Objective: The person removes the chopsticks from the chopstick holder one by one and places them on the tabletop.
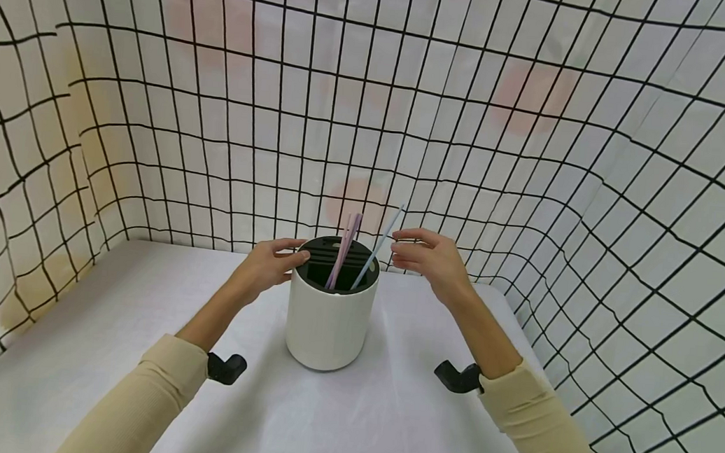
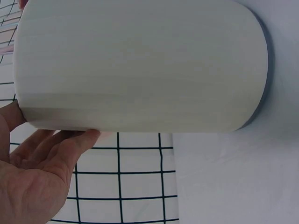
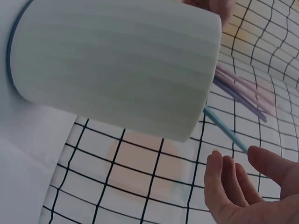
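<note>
A white round holder with a black slotted top stands upright on the table. Pink and purple straws lean together out of its opening, and a light-blue straw slants out toward the right. My left hand steadies the holder at its left rim, the thumb over the edge and the fingers against the outer wall. To the right of the holder, my right hand is held up with fingers spread and nothing in them. Its thumb overlaps the tip of the blue straw in the right wrist view.
A white cloth covers the table. Black wire grid panels rise behind the holder and along both sides, with white sheeting behind them. A black wrist mount sits on each sleeve cuff.
</note>
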`<state>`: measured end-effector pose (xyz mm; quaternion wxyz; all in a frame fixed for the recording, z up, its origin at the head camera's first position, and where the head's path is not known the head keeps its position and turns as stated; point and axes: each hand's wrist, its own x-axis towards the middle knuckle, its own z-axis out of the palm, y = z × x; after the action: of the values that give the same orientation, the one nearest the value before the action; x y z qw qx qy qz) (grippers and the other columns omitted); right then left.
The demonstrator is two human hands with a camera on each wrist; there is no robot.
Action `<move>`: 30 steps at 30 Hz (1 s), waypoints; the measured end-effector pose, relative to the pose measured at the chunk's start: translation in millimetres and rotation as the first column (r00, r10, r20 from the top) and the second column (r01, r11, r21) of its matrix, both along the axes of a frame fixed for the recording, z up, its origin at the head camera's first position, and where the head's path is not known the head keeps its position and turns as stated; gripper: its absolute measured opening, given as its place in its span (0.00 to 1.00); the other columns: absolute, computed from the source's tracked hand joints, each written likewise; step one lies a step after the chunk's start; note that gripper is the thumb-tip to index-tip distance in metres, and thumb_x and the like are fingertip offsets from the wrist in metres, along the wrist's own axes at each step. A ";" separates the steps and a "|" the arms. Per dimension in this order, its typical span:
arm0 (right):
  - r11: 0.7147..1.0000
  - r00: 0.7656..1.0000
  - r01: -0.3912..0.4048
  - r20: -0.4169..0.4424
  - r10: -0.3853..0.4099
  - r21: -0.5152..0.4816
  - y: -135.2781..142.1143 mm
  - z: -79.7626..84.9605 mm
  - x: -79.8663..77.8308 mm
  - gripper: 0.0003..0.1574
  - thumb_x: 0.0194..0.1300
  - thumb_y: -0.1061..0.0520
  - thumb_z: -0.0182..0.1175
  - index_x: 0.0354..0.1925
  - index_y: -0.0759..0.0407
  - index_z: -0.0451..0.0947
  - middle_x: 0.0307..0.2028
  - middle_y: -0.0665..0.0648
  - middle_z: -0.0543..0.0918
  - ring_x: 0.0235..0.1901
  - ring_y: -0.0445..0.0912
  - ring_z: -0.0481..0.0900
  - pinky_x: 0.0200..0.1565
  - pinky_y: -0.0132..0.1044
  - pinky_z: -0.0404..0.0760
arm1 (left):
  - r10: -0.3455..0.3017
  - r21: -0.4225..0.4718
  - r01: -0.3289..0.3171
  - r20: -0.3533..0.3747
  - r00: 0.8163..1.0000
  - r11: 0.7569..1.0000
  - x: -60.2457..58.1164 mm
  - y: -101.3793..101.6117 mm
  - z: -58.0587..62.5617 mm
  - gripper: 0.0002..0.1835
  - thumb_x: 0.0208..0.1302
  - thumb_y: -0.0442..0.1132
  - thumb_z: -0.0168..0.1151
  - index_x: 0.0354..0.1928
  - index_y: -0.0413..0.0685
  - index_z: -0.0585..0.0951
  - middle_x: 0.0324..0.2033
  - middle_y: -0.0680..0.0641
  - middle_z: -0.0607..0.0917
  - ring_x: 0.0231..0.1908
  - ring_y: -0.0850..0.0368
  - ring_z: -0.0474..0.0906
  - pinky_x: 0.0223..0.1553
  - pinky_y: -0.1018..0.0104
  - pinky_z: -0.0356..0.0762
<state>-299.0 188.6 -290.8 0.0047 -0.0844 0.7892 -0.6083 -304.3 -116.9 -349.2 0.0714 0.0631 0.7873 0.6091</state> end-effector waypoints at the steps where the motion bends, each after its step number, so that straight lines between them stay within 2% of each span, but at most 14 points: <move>1: 1.000 1.000 -0.001 0.007 0.001 -0.002 -3.1 -0.6 0.1 0.25 0.69 0.55 0.66 0.61 0.63 0.78 0.53 0.65 0.85 0.45 0.50 0.88 0.53 0.36 0.88 | 0.000 0.000 0.000 -0.001 1.000 1.000 -0.1 -0.2 -0.1 0.30 0.76 0.48 0.59 0.75 0.51 0.68 0.70 0.39 0.74 0.70 0.44 0.71 0.68 0.50 0.75; 4: 1.000 0.999 -0.009 0.031 0.009 -0.020 -10.3 -3.8 -0.5 0.25 0.69 0.57 0.66 0.61 0.64 0.77 0.53 0.68 0.84 0.48 0.56 0.87 0.54 0.38 0.87 | -0.006 0.003 0.006 -0.006 1.000 1.000 -0.3 -0.5 -0.5 0.30 0.76 0.48 0.59 0.75 0.51 0.68 0.69 0.39 0.74 0.70 0.44 0.71 0.68 0.50 0.74; 7: 0.999 0.999 -0.014 0.048 0.017 -0.045 -16.0 -7.1 -1.2 0.26 0.68 0.58 0.67 0.62 0.64 0.76 0.53 0.71 0.84 0.48 0.57 0.88 0.54 0.38 0.87 | -0.008 0.009 0.008 -0.008 1.000 1.000 -0.6 -0.7 -0.9 0.30 0.76 0.48 0.59 0.75 0.50 0.69 0.69 0.38 0.74 0.70 0.44 0.71 0.68 0.50 0.74; 15: 0.997 0.998 -0.018 0.058 0.022 -0.077 -24.8 -14.8 -2.4 0.27 0.69 0.60 0.66 0.63 0.67 0.74 0.44 0.64 0.88 0.40 0.49 0.89 0.55 0.44 0.88 | -0.006 0.001 0.006 -0.011 1.000 1.000 -0.9 0.0 -1.4 0.30 0.76 0.48 0.59 0.75 0.50 0.68 0.69 0.38 0.74 0.70 0.44 0.71 0.68 0.50 0.74; 21: 0.998 1.000 0.000 0.024 0.002 -0.057 -29.5 -20.0 -4.5 0.21 0.69 0.59 0.66 0.57 0.65 0.79 0.44 0.62 0.88 0.38 0.45 0.87 0.50 0.39 0.89 | -0.007 0.002 0.007 -0.018 1.000 1.000 -0.4 -0.3 -0.3 0.30 0.76 0.48 0.59 0.75 0.50 0.68 0.69 0.39 0.75 0.70 0.44 0.72 0.68 0.50 0.75; 30: 0.997 0.999 0.041 0.006 -0.040 -0.067 -32.7 -26.8 -4.9 0.20 0.69 0.59 0.67 0.56 0.67 0.80 0.41 0.59 0.89 0.36 0.42 0.87 0.48 0.36 0.90 | -0.004 -0.014 0.004 -0.010 1.000 1.000 0.0 -0.8 -0.3 0.30 0.76 0.48 0.59 0.75 0.51 0.68 0.69 0.38 0.74 0.70 0.43 0.72 0.68 0.49 0.75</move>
<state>-303.8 155.9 -317.6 -0.0087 -0.0671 0.7699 -0.6345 -304.2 -117.7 -349.5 0.0693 0.0672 0.7917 0.6033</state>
